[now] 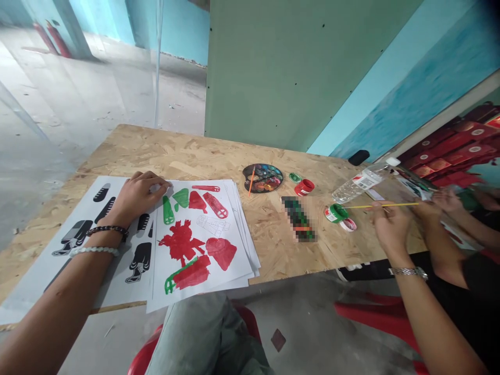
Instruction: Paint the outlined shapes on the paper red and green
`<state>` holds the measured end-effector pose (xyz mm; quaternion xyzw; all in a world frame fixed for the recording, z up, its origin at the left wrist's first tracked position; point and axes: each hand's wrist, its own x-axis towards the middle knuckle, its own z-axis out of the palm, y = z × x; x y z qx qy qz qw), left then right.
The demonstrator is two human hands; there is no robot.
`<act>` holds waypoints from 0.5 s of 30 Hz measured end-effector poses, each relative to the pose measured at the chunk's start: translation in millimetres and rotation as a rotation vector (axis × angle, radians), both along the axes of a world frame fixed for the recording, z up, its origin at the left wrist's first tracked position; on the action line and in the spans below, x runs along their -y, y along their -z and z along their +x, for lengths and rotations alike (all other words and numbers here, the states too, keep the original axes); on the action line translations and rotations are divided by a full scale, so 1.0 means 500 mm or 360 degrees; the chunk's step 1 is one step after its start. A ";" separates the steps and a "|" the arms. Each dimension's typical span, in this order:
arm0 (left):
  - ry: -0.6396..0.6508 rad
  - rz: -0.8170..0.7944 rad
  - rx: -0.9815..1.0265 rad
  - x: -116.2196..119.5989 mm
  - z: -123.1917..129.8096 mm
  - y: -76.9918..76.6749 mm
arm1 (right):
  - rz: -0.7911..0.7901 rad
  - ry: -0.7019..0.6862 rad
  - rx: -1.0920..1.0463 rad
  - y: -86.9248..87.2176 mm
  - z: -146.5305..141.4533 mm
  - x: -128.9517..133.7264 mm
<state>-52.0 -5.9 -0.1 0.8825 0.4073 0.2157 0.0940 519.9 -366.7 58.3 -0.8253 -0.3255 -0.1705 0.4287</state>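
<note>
My left hand rests on a white paper sheet, its curled fingertips pinching the sheet's edge. That sheet bears red and green painted shapes and lies over a grey printed sheet with black shapes. My right hand grips a yellow-handled paintbrush, whose far end points at an open green paint jar. Between my hands stand a paint palette with an orange brush, a red paint jar and a pixelated object.
All this sits on an OSB wooden table. A co-worker's hand works at the right end, near a plastic bottle. Red boxes are stacked behind. A green wall panel stands beyond, and a red chair stands below.
</note>
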 end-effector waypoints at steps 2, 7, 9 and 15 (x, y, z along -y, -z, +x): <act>0.0005 -0.0013 0.0002 0.001 0.001 -0.001 | 0.0222 -0.0028 -0.0126 -0.004 -0.004 0.003; -0.0025 -0.0038 -0.0025 0.005 0.003 -0.007 | 0.0595 -0.0224 -0.0405 -0.028 -0.031 0.010; -0.0041 -0.0051 -0.0031 0.007 0.004 -0.009 | 0.0643 -0.0361 -0.0552 -0.037 -0.058 0.010; -0.0030 -0.0048 0.0011 0.015 0.006 -0.009 | 0.0589 -0.0882 -0.1055 -0.028 -0.251 -0.064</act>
